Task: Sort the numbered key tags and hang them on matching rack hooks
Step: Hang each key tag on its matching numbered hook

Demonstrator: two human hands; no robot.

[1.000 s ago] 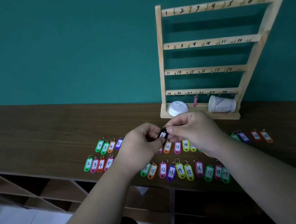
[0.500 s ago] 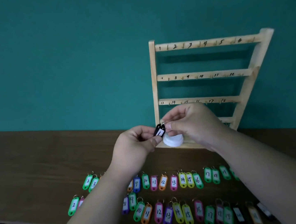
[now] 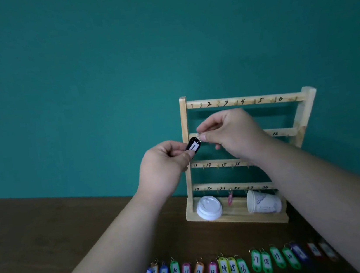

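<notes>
A black key tag marked 1 [image 3: 193, 146] is held up in front of the wooden rack [image 3: 307, 106], level with its second rail. My left hand [image 3: 165, 170] pinches the tag's lower end. My right hand [image 3: 231, 134] pinches its metal ring at the top. The rack's rails carry handwritten numbers 1 to 24 with small hooks; the hook for 1 [image 3: 200, 105] is at the top left, above the tag. One pink tag [image 3: 230, 198] hangs from the bottom rail. A row of coloured numbered tags [image 3: 223, 268] lies on the table along the bottom edge.
A white cup lid [image 3: 208, 208] and a paper cup on its side [image 3: 263, 202] rest on the rack's base. The brown wooden table [image 3: 50, 233] runs up to a teal wall behind the rack.
Both hands have lifted the black tag from just above the table rows up to the rack's second rail. The view has tilted upward, so fewer tags on the table show.
</notes>
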